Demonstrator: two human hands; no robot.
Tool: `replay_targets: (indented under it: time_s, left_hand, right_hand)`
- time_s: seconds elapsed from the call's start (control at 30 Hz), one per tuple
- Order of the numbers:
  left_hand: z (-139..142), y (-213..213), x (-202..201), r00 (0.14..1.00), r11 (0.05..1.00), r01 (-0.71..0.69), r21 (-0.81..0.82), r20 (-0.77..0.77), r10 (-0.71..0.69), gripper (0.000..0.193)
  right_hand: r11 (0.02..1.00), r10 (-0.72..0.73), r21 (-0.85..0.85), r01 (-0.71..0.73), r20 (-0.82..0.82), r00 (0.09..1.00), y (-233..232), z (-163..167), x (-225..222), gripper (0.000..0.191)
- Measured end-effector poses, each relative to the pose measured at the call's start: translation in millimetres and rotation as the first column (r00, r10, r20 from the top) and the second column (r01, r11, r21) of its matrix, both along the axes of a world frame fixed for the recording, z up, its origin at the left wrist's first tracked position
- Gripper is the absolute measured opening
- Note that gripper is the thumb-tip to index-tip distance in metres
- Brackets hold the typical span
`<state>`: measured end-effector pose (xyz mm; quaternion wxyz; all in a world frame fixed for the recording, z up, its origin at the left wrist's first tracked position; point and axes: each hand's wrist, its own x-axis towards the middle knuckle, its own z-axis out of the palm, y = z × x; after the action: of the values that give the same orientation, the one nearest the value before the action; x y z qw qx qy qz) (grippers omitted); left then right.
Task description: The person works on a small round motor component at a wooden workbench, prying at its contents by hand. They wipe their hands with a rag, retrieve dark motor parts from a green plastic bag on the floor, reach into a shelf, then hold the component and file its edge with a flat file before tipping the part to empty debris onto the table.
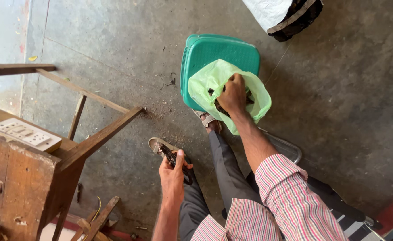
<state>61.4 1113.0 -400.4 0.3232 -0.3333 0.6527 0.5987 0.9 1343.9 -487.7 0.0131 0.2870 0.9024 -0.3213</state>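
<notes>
Green plastic frames the scene: a seated person's right hand (233, 93) reaches into a thin pale-green bag (214, 82) resting on a teal plastic lidded box (214, 51) on the concrete floor (129, 58), fingers curled around dark contents inside; whether anything is actually pinched cannot be told. The left hand (172, 172) holds its grip closed around a dark plier-like tool (175, 160) above the knee. Keeping the bag's mouth spread and steady on the box would, by the look of it, make reaching in cleaner. A white switch plate (26, 133) lies on the worn wooden worktop (22, 178) at left; a white sack with a dark edge (279, 13) sits at top.
</notes>
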Motion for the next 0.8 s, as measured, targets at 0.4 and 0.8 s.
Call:
replay_targets:
  time_s: [0.4, 0.8]
  left_hand:
    - [8.5, -1.5, 4.5, 0.995, 0.983, -0.094, 0.156, 0.029, 0.091, 0.02]
    - [93.2, 3.5, -7.4, 0.923, 0.593, -0.36, 0.72, 0.18, 0.341, 0.045]
  right_hand:
    - [0.843, -0.293, -0.48, 0.244, -0.028, 0.956, 1.5, 36.7, 38.8, 0.016]
    - [0.885, 0.137, -0.41, -0.221, -0.226, 0.965, -65.8, 218.0, 92.1, 0.017]
